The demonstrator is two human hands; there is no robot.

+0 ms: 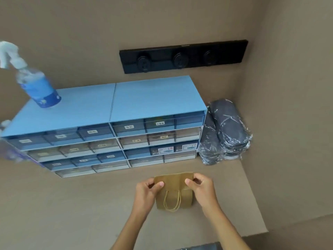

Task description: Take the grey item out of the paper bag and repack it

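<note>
**Both hands on the bag's top edge**

Beige desk [90, 204] and matching beige walls fill my view, and right in the middle of it stands the brown paper bag [173, 193], upright on the desk in front of me. My left hand [146, 193] pinches the bag's top edge at its left corner, thumb on the near face. My right hand [201, 186] does the same at the right corner, thumb and fingers closed on the paper. Between them the rope handle [172, 201] hangs down over the bag's near side. I can't see inside the bag, so whether a grey item sits in there I can't tell. Behind it runs the blue drawer organiser [111, 123], spray bottle [38, 85] on top at the left. Just beside its right end, grey items wrapped in plastic [225, 131] are stacked in the corner. On the wall above, a black socket strip [183, 55].
</note>
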